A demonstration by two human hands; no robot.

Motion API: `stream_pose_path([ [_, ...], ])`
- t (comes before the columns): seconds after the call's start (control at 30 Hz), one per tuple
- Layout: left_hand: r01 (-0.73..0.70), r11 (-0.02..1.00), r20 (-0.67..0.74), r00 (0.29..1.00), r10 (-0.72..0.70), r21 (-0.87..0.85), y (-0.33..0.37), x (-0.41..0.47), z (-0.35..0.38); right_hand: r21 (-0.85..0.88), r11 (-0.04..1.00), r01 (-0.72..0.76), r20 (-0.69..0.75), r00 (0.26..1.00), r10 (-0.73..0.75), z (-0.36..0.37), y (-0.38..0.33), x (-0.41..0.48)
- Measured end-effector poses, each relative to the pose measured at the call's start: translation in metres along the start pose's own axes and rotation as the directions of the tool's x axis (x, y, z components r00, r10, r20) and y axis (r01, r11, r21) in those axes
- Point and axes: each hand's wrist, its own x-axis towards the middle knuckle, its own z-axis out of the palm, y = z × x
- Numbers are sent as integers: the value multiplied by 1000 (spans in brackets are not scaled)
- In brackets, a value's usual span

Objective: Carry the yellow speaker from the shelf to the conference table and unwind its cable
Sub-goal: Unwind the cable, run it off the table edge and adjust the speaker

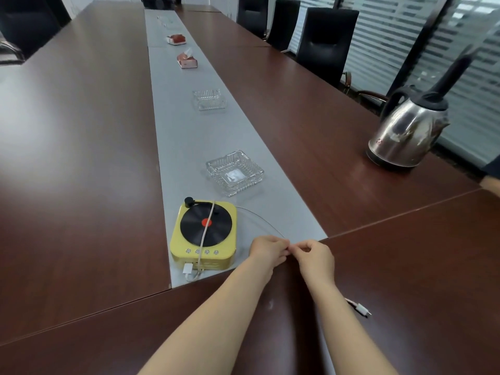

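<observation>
The yellow speaker, shaped like a record player with a black disc on top, stands on the grey centre strip of the conference table. Its white cable is plugged in at the front, runs over the disc, then curves from the speaker's far right corner toward my hands. My left hand and my right hand meet just right of the speaker, both pinching the cable between fingertips. The cable's free plug end lies on the table right of my right forearm.
A glass ashtray sits just beyond the speaker, another farther along the strip, then tissue packs. A steel kettle stands at the right edge. Black chairs line the far right side.
</observation>
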Motion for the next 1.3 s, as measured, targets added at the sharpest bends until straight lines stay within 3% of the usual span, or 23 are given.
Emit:
stream_pose_path([
  [0.1, -12, 995, -69, 997, 18, 97, 1, 1, -1, -93, 996, -6, -16, 1000, 5, 3, -1, 0],
  [0.33, 41, 997, 60, 997, -45, 64, 10, -17, -17, -35, 996, -82, 11, 997, 83, 2, -7, 3],
  [0.47, -50, 991, 128, 991, 34, 122, 25, -33, -32, 0, 995, -96, 62, 993, 96, 5, -24, 1],
  [0.6, -214, 968, 174, 966, 191, 130, 47, -56, -59, 118, 986, -114, 257, 963, 80, 7, -57, -8],
  [0.73, -330, 944, 53, 943, 329, 16, 64, -68, -97, 242, 962, -123, 388, 922, 20, 11, -87, -20],
  [0.87, -428, 902, -225, 886, 404, -65, 64, -66, -137, 293, 950, -107, 405, 914, -22, 29, -98, -29],
  [1.0, -434, 900, -424, 807, 410, 46, 48, -54, -169, 332, 937, -107, 421, 906, -46, 56, -100, -41],
  [1.3, -270, 961, -242, 930, 278, 67, 8, -25, -176, 331, 938, -106, 340, 940, -14, 104, -91, -44],
])
